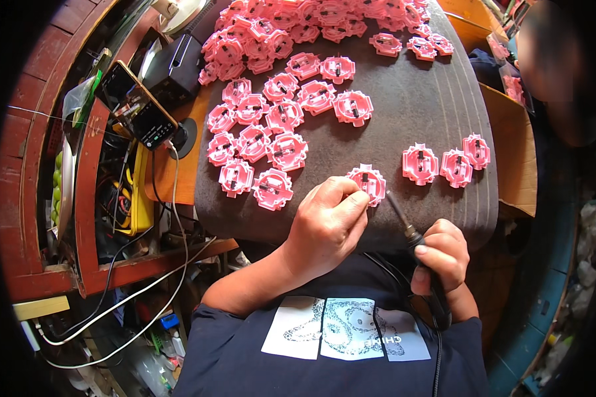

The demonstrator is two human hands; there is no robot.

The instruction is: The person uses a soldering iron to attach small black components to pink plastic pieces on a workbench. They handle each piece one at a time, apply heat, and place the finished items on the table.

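Note:
My right hand (444, 255) is closed around the dark handle of a soldering iron (410, 233), whose thin metal tip points up and left, just right of a pink plastic part (368, 182). That part is round with notched edges and has small black and pale pieces at its centre. My left hand (331, 217) is pinched, thumb and forefinger at the part's lower left edge. Whatever lies between those fingertips is hidden. Three similar pink parts (420, 164) lie to the right on the dark, worn tabletop (338, 144).
Several more pink parts (287, 151) sit in loose rows at left, with a heap (291, 23) at the far end. A phone (146, 119) stands on a holder beside a black box (174, 69). White cables (122, 308) hang at left; another person (563, 73) is at far right.

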